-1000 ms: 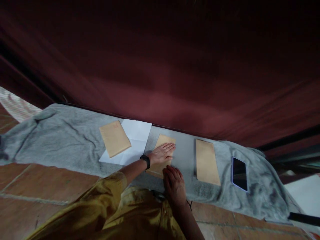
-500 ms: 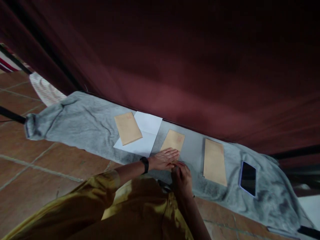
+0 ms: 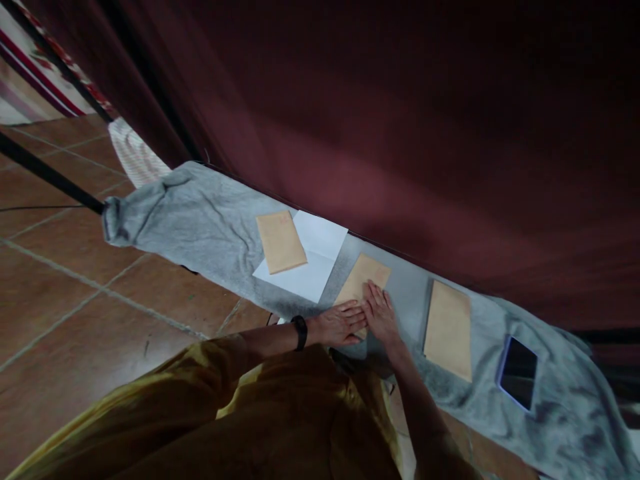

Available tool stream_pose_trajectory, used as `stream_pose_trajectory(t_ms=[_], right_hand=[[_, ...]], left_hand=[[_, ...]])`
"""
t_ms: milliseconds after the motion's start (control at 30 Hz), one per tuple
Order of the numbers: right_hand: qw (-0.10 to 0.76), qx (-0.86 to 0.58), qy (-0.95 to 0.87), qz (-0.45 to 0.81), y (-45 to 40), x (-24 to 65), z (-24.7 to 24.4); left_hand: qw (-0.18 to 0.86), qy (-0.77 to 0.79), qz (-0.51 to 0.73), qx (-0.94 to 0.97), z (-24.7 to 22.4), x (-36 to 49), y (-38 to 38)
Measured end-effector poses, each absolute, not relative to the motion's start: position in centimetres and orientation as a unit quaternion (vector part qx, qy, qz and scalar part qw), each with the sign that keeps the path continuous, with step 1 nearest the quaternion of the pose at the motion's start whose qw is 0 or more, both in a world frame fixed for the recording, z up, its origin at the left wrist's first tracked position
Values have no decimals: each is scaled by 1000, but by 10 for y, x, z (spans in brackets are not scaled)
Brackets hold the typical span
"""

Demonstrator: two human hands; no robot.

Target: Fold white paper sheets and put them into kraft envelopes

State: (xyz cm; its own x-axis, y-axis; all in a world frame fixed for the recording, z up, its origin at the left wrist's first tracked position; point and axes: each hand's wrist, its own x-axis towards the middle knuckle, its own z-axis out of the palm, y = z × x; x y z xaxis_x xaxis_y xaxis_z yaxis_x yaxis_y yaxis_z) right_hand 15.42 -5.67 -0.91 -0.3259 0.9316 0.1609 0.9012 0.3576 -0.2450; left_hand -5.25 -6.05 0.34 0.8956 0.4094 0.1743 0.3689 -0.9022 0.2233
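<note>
A brown paper envelope point(image 3: 361, 275) lies at a slant on the grey cloth in front of me, its near part covered by my hands. My left hand point(image 3: 343, 323), with a black band on the wrist, rests flat across its near end, fingers stretched out. Flat on the envelope's right side is my right hand point(image 3: 380, 313), fingers extended and meeting the left fingertips. To the left, more brown envelopes point(image 3: 281, 243) lie on an unfolded white sheet of paper point(image 3: 320, 257). On the right sits another brown envelope or stack point(image 3: 449, 330).
A grey cloth point(image 3: 215, 213) covers the long narrow surface. A phone point(image 3: 519, 373) in a purple case lies toward its right end. A dark red curtain point(image 3: 350, 120) hangs along the far edge. Tiled floor point(image 3: 60, 287) and a black pole point(image 3: 50, 172) are at the left.
My right hand has opened from a curled grip at the envelope's near end and moved up to lie flat on it. My left hand stays flat. The view has shifted slightly.
</note>
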Motion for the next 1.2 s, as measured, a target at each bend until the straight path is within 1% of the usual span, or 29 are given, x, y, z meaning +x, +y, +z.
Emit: stream_pose_trajectory(t_ms=[233,433,600,833,1033,1200], right_hand=[[105,-583,-802,77,-21,161,-13],[99,-604,-787,71,-16,155,-9],[122,-593,-793,59,-25,154,-11],[169,-557,-811,59,-59,152,-15],[185,-548,-811,95,-99,147,-6],[246,-561,-784,104,-121,142,-3]], left_hand=[[113,199,107,968,10,-55,-61],[118,197,121,966,13,-57,-63],[123,215,154,957,10,-61,-64],[113,228,163,953,9,-67,-69],[122,242,179,946,12,-82,-64],[156,277,193,928,10,-82,-62]])
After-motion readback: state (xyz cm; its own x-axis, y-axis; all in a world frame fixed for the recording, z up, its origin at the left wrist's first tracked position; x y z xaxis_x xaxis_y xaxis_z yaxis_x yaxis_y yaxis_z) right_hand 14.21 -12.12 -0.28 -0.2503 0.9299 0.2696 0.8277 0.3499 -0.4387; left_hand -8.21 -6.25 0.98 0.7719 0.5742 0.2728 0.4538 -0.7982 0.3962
